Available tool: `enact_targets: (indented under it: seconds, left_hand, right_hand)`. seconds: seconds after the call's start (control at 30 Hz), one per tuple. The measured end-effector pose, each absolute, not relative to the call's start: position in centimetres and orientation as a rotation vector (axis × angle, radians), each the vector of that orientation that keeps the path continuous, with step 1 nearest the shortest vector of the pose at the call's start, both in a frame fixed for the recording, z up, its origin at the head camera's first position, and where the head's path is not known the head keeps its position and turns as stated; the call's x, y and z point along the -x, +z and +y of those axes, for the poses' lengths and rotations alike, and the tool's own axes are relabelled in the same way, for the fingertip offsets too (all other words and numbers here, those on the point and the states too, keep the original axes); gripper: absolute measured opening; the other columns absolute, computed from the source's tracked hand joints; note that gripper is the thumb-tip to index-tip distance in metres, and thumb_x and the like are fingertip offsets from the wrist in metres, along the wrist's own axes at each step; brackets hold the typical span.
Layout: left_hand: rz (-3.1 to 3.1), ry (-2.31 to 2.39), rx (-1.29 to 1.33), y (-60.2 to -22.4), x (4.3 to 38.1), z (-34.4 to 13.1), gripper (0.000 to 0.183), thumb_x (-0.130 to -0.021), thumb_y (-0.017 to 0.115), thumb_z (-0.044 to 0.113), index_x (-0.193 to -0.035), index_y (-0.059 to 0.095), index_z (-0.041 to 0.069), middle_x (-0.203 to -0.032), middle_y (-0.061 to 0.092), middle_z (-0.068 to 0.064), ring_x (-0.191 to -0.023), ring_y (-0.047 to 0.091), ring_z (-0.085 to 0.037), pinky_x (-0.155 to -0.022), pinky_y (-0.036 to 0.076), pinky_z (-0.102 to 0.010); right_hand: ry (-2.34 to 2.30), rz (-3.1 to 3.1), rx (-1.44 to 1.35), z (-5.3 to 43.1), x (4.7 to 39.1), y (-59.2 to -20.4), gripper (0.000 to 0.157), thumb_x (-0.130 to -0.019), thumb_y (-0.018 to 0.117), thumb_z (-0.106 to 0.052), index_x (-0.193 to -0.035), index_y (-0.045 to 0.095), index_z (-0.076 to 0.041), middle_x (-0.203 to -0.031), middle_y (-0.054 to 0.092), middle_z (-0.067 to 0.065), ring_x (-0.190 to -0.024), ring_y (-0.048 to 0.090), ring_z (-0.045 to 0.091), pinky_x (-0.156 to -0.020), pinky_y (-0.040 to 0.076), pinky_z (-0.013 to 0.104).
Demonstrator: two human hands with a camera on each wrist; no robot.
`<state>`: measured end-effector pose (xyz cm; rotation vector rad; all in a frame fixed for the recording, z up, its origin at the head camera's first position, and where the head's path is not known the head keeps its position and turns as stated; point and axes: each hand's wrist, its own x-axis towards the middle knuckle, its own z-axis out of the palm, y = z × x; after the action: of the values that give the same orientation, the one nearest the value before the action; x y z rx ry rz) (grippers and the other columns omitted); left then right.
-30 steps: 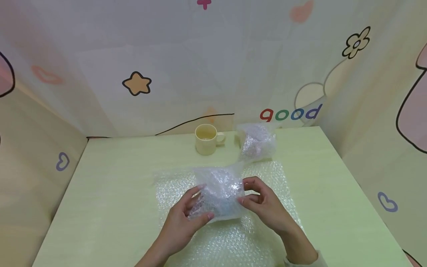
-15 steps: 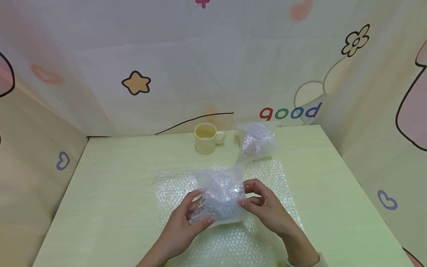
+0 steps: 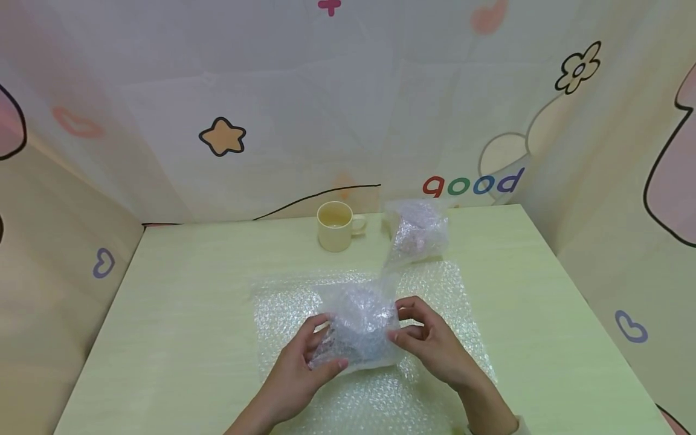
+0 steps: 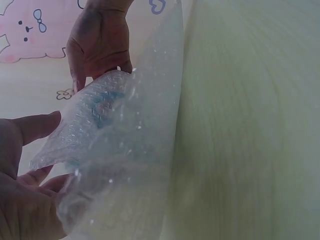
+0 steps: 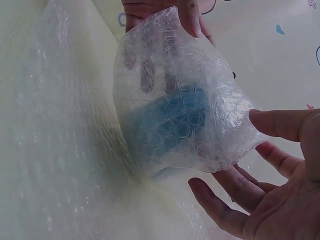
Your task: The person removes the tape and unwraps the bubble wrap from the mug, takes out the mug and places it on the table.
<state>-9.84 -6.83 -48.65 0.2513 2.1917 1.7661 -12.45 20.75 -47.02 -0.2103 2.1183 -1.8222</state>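
Pale tabletop (image 3: pixel 185 302) below bubble-wrapped bundle (image 3: pixel 361 326) between left grip (image 3: pixel 295 367) and right grip (image 3: pixel 436 345), both pinching it.

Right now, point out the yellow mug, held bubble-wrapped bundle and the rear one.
Yellow mug (image 3: pixel 334 237), head view: outer wall.
Held bubble-wrapped bundle (image 3: pixel 361 323), head view: camera-facing side.
Rear bubble-wrapped bundle (image 3: pixel 418 231), head view: camera-facing side.
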Motion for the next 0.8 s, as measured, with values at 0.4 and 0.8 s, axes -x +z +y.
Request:
enact_targets:
  seconds: [0.4, 0.8]
  left_hand:
    - [2.277, 1.676, -0.240, -49.4, 9.6, -7.2, 0.063, -0.090, 0.080, 0.039, -0.143, 0.047, 0.032, -0.148, 0.059, -0.018, -0.128, 0.064, -0.039, -0.098, 0.057, -0.052]
    - [2.278, 1.638, -0.196, -49.3, 10.1, -8.2, 0.063, -0.090, 0.080, 0.043, -0.141, 0.049, 0.024, -0.153, 0.054, -0.010, -0.133, 0.059, -0.043, -0.101, 0.055, -0.057]
  right_hand:
    - [-1.773, 2.141, 0.213, 21.0, 12.4, -47.7, 0.044, -0.097, 0.073, -0.019, -0.134, 0.050, -0.013, -0.133, 0.054, 0.020, -0.108, 0.073, 0.025, -0.091, 0.056, 0.030]
    - [-1.712, 2.179, 0.265, 21.0, 12.4, -47.9, 0.041, -0.098, 0.072, -0.020, -0.133, 0.051, -0.012, -0.134, 0.054, 0.019, -0.111, 0.070, 0.028, -0.092, 0.057, 0.031]
